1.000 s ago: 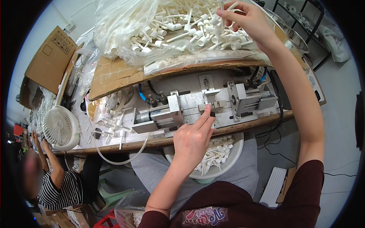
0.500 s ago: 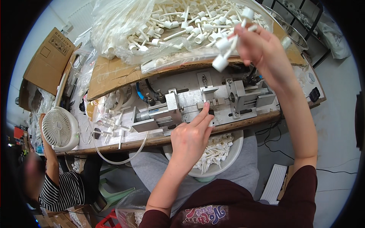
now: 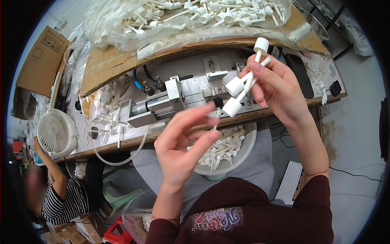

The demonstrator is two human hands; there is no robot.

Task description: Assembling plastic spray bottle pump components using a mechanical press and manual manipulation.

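My right hand (image 3: 276, 87) is raised over the bench and grips three white plastic stemmed caps (image 3: 243, 84) fanned out between its fingers. Just below and left of them, my left hand (image 3: 183, 142) pinches a thin white stem (image 3: 215, 120) between forefinger and thumb. A metal press fixture (image 3: 162, 101) sits on the bench behind both hands. On my lap under them is a white bowl (image 3: 246, 151) with several of the same white parts in it.
A clear bag of white parts (image 3: 183, 18) lies on cardboard (image 3: 109, 63) at the back. A small white fan (image 3: 55, 132), loose parts and a clear tube (image 3: 118, 159) are at the left. A person in a striped top (image 3: 61, 195) sits lower left. A dark phone (image 3: 298, 73) lies at right.
My right hand came down from the bag at the back carrying white parts. My left hand lifted off the metal fixture and rose toward them.
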